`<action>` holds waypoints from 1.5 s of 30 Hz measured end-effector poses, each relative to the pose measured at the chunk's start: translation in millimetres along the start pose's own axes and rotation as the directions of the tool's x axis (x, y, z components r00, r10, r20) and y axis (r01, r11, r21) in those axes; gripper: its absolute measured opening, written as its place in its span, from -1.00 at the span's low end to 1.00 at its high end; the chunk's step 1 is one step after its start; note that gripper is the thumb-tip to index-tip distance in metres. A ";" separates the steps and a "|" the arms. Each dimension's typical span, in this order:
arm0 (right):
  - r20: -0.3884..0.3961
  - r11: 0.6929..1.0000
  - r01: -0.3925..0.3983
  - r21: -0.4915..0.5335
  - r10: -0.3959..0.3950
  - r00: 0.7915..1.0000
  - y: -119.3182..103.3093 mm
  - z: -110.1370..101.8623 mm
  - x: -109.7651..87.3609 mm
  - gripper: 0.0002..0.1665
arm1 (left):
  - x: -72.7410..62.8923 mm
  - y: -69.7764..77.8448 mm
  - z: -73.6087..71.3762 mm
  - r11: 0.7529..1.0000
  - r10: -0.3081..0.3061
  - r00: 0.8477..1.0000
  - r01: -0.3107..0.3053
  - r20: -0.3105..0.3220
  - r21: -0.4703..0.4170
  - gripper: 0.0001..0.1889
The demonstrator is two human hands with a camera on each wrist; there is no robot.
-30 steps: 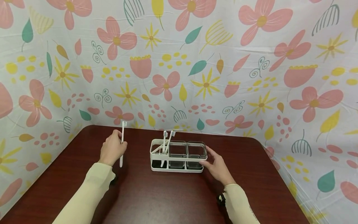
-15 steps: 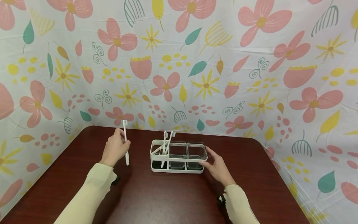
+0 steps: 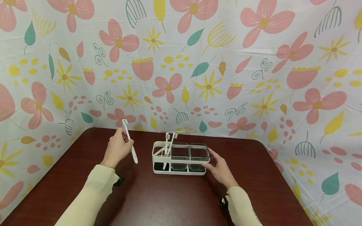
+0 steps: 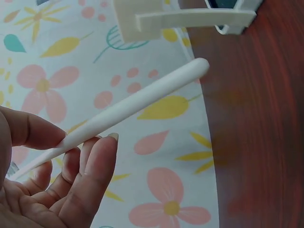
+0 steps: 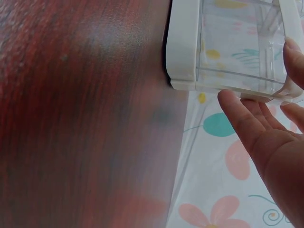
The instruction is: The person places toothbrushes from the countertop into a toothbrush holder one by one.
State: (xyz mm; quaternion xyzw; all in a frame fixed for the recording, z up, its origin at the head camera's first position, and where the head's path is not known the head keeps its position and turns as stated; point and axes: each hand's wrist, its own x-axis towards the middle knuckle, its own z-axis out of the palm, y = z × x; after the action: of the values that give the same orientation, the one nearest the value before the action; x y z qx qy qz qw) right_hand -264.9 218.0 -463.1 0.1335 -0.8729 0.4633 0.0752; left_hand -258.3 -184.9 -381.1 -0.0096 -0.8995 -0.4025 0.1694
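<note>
My left hand [image 3: 116, 147] pinches a white toothbrush [image 3: 134, 154] between thumb and fingers, left of a white toothbrush holder [image 3: 181, 173]. The brush slants, bristle head up and handle end down to the right. In the left wrist view its smooth handle [image 4: 142, 101] points toward the holder's edge. My right hand [image 3: 220, 167] grips the holder's right end, thumb on the front rail and fingers at the side and behind. Two white toothbrushes, one at the left [image 3: 167, 137] and one leaning right [image 3: 173, 139], stand in the holder's left section. Two clear cups, left [image 3: 180, 151] and right [image 3: 199, 152], fill its other places.
The holder stands on a dark red-brown table [image 3: 169, 201]. A white cloth [image 3: 181, 40] with flowers and leaves hangs behind the table and along its sides. Dark bands or devices show at both wrists.
My left hand has moved slightly right toward the holder. The toothbrush in it has tilted from nearly upright, its handle end swinging right. My right hand and the holder stay in place.
</note>
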 end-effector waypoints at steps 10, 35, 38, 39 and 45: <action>-0.002 1.000 -0.003 0.005 0.003 1.000 0.1 -0.1 -0.5 -0.13 | 0.7 9.5 -2.2 0.984 -0.015 1.000 0.013 -0.010 -0.175 -0.80; -0.002 1.000 0.015 0.020 -0.015 1.000 2.0 -0.1 0.4 -0.14 | 0.3 38.9 9.9 0.911 0.081 0.982 -0.143 -0.170 -0.386 -0.75; -0.004 1.000 0.009 0.020 -0.009 1.000 2.7 0.4 0.8 -0.14 | 0.1 41.1 13.5 0.898 0.109 0.979 -0.171 -0.172 -0.406 -0.74; -0.005 1.000 0.005 0.018 -0.005 1.000 2.8 0.6 0.8 -0.14 | 0.1 42.1 14.6 0.894 0.119 0.978 -0.181 -0.174 -0.409 -0.73; -0.002 1.000 -0.009 0.017 0.009 1.000 3.0 1.2 -0.1 -0.13 | -1.9 53.0 18.7 0.877 0.136 0.976 -0.198 -0.169 -0.437 -0.76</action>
State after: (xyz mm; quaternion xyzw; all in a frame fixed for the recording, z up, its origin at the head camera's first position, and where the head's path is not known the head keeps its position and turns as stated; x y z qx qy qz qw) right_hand -265.8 218.6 -466.2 0.1297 -0.8694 0.4712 0.0726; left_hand -253.9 -135.3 -355.1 -0.0994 -0.7639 -0.5838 0.2562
